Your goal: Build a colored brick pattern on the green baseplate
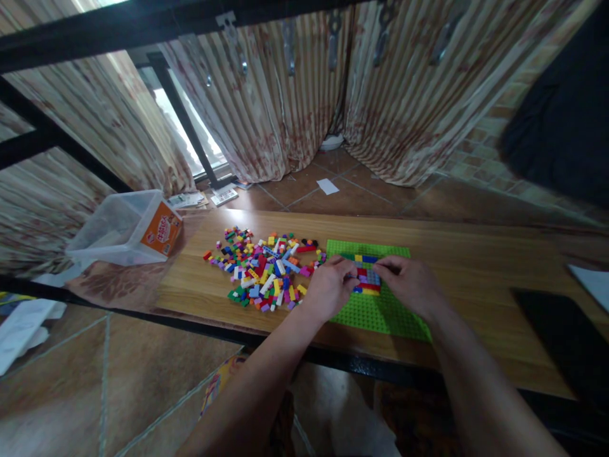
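A bright green studded baseplate [380, 320] lies on the wooden board, with a block of coloured toy bricks [368, 287] built up on it in rows of red, yellow, blue, purple and grey. My left hand [332, 285] is at the left side of these bricks, fingers bent together in a pinch. From the right side my right hand [412, 284] reaches in, its thumb and fingertips closed at the bricks' edge. Whatever sits between the fingertips of either hand is too small and covered to make out. A loose pile of mixed toy bricks [269, 270] spreads left of the baseplate.
A clear plastic bin [111, 231] with an orange label stands beyond the left end of the wooden board [190, 289]. A dark flat object [561, 336] lies at the right. A black metal bar [157, 22] crosses overhead, before long curtains [285, 108]. White paper [328, 186] lies on the tiled floor.
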{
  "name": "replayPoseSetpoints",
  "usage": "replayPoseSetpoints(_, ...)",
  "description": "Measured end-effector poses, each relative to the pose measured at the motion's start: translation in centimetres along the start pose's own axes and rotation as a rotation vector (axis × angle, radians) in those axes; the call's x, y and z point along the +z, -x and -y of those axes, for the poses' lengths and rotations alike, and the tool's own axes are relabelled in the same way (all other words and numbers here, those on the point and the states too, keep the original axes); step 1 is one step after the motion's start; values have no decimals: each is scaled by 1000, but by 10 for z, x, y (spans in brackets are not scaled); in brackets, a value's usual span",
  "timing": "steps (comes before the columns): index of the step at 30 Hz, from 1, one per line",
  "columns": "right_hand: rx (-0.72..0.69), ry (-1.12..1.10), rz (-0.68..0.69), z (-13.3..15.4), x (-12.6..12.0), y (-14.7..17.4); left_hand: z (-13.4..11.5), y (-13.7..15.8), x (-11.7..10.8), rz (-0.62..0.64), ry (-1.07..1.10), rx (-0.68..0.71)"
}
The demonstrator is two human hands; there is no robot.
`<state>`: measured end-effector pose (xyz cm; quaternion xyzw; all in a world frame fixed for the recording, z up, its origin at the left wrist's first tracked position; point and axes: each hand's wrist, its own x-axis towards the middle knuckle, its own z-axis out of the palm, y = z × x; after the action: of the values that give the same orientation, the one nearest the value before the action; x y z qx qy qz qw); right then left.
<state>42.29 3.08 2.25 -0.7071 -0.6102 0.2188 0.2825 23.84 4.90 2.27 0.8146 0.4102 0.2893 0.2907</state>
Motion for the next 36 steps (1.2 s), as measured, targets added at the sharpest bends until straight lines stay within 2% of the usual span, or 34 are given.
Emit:
replayPoseSetpoints(4, -13, 12, -5, 2, -1, 0, 3, 0, 3, -29, 31, 17)
replayPoseSetpoints(11, -28, 11, -7, 0, -1, 0, 5, 2, -2, 36, -27, 48)
replayPoseSetpoints(17, -28, 3, 1, 2, -2, 1, 4, 3, 3, -39, -124, 61)
replayPoseSetpoints(24, -52, -2, 3, 1, -1, 0, 6, 3, 10, -104, 60, 44)
replayPoseSetpoints(28, -52, 5, 8, 0, -1, 0, 6, 4, 11, -89, 63, 25)
replayPoseSetpoints(36, -21, -4, 10, 1, 0, 1, 9, 3, 11, -33, 3, 138)
